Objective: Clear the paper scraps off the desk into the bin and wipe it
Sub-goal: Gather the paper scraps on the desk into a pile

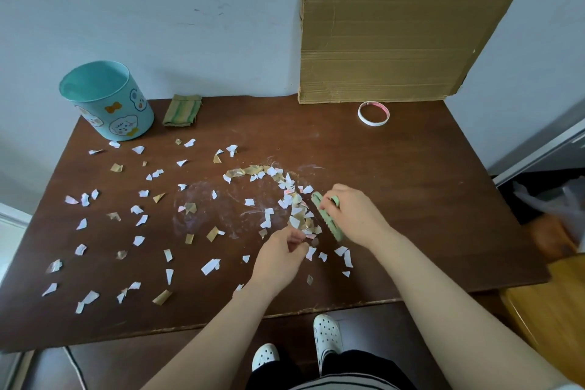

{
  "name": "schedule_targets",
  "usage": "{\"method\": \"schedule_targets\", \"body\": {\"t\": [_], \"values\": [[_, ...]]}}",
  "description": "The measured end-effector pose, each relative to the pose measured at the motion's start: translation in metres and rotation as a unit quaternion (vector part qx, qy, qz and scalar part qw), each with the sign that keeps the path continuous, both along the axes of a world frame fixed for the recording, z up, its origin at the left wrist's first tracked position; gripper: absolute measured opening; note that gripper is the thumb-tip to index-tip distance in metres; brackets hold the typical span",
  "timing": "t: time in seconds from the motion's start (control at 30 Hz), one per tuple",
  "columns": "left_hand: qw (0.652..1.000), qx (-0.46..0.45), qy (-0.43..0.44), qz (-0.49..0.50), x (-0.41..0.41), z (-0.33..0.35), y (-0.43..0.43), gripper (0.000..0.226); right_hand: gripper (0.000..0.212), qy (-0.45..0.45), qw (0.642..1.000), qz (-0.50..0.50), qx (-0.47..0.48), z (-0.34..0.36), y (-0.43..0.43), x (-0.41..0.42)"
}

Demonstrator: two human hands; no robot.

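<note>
Dozens of paper scraps (pixel 210 266) strewn across brown desk (pixel 411 199), heaped thickest centre right. Right hand (pixel 354 215) gripping green brush (pixel 330 225) against heap; left hand (pixel 281 256) pinching scraps. Teal bin (pixel 104 98) upper left, folded cloth (pixel 182 111) just beside.

Paper scraps (pixel 307 235) partly hidden inside the left hand (pixel 278 258); blurred plastic bag (pixel 550 203) cut off at right edge.

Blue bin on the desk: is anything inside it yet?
Only bare teal inner wall shows inside the bin; nothing lies in view. Its floor is hidden by the near side, so something could lie there.
</note>
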State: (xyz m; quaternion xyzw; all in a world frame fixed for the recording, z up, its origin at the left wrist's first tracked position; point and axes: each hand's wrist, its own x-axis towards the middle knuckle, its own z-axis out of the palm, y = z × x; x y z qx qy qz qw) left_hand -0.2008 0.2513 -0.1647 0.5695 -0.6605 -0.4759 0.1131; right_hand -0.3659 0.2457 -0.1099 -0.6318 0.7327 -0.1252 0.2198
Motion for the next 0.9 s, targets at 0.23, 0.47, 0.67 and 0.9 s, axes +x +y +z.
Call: {"method": "schedule_targets", "body": {"t": [0.23,0.47,0.67,0.9], "values": [[0.998,-0.018,-0.046,-0.048,0.009,-0.003,0.009,0.025,0.030,0.178,0.981,-0.064,0.048,0.006,0.018,-0.020],[0.995,-0.024,-0.058,-0.077,0.020,-0.004,0.016,0.027,0.029,0.121,0.992,0.009,0.037,-0.011,0.029,0.045],[0.998,-0.023,-0.032,-0.046,0.037,-0.003,0.016,0.020,0.027,0.077,0.995,-0.063,-0.008,0.005,0.024,0.037],[0.998,-0.015,-0.023,-0.057,0.040,-0.001,0.019,0.023,0.030,0.083,0.986,-0.086,0.114,0.004,0.036,0.037]]}}
